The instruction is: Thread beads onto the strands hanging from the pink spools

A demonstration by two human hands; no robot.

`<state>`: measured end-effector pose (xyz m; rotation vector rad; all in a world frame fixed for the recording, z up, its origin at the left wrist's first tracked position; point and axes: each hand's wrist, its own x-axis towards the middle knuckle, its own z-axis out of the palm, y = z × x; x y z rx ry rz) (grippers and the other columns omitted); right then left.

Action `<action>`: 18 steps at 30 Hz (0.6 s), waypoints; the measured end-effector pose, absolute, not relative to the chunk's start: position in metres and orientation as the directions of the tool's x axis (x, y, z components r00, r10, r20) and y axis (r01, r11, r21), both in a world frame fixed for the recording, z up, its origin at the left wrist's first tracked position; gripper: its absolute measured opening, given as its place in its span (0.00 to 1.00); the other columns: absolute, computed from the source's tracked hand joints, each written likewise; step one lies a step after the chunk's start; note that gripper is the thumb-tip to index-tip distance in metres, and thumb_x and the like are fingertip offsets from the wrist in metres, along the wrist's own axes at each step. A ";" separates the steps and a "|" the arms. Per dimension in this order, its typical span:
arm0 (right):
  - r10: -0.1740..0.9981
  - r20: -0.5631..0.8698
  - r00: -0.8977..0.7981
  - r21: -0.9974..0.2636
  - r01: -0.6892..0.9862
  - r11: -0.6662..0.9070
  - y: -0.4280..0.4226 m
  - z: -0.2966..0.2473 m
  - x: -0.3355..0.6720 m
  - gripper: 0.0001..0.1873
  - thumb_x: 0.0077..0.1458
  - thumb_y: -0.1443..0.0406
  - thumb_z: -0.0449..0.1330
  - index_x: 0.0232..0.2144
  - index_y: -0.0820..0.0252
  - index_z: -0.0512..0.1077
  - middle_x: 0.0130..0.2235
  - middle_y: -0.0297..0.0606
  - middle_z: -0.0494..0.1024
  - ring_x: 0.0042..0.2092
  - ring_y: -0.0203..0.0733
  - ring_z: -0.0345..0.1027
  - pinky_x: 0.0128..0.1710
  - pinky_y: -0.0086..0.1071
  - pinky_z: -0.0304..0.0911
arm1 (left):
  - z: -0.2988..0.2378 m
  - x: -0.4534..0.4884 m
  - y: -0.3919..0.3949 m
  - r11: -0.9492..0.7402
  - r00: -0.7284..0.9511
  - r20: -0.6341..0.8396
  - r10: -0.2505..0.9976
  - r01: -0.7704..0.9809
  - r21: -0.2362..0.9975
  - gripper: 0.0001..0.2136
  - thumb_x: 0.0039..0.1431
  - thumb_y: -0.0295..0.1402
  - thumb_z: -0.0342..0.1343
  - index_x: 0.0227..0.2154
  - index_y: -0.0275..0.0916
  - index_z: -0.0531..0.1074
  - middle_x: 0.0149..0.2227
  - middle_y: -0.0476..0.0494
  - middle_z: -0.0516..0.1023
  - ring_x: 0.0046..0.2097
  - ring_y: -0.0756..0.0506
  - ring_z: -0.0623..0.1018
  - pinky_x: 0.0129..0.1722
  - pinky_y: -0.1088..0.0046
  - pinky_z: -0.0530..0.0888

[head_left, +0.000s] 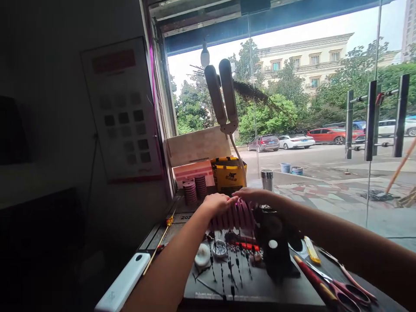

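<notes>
My left hand [217, 203] is closed, its fingertips meeting those of my right hand [248, 195] just above a row of ridged pinkish-purple discs [238, 216]. The fingers of my right hand also look drawn together; whatever either hand pinches is too small or hidden to name. The discs stand side by side against a dark machine body [274, 242]. Below them, several thin dark strands with small black pieces [237, 262] hang over the work surface. A small round dish of silvery beads [219, 248] and a white round spool [202, 255] lie beneath my hands.
Scissors [347, 292] and a yellow-handled cutter [312, 251] lie at right. Stacked pink discs [190, 193], a yellow bag [229, 175] and a tumbler [267, 180] stand behind. A two-panel lamp [224, 95] rises before the window. A white bar [125, 281] is at left.
</notes>
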<state>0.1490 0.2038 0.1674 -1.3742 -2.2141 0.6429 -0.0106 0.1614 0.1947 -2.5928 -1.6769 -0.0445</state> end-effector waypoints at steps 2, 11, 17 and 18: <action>0.908 0.074 -0.412 -0.631 0.686 0.363 0.202 0.164 0.147 0.13 0.59 0.60 0.54 0.44 0.62 0.68 0.44 0.37 0.71 0.41 0.43 0.68 0.38 0.39 0.67 | 0.197 -0.010 0.164 -0.408 0.409 0.028 0.912 0.913 -0.012 0.15 0.58 0.42 0.48 0.41 0.37 0.70 0.44 0.42 0.75 0.44 0.44 0.75 0.43 0.57 0.71; 0.898 0.250 -0.363 -0.593 0.676 0.438 0.181 0.145 0.136 0.13 0.59 0.61 0.54 0.44 0.62 0.67 0.45 0.39 0.70 0.42 0.43 0.68 0.40 0.41 0.66 | 0.171 -0.008 0.135 -0.407 0.372 0.383 0.846 0.913 0.012 0.17 0.58 0.44 0.46 0.39 0.37 0.70 0.39 0.43 0.76 0.42 0.44 0.75 0.44 0.56 0.69; 0.859 0.309 -0.408 -0.509 0.693 0.511 0.169 0.155 0.141 0.13 0.58 0.60 0.55 0.42 0.63 0.68 0.42 0.37 0.72 0.39 0.42 0.69 0.38 0.39 0.67 | 0.165 -0.013 0.114 -0.519 0.299 0.638 0.710 0.834 0.187 0.14 0.60 0.37 0.44 0.45 0.39 0.67 0.47 0.43 0.73 0.51 0.45 0.68 0.54 0.62 0.59; 0.853 0.320 -0.411 -0.494 0.696 0.521 0.167 0.156 0.142 0.13 0.58 0.60 0.54 0.42 0.63 0.68 0.42 0.37 0.72 0.39 0.42 0.69 0.38 0.39 0.66 | 0.162 -0.015 0.105 -0.526 0.258 0.666 0.699 0.817 0.236 0.14 0.61 0.35 0.42 0.45 0.39 0.67 0.47 0.44 0.73 0.52 0.46 0.67 0.54 0.65 0.58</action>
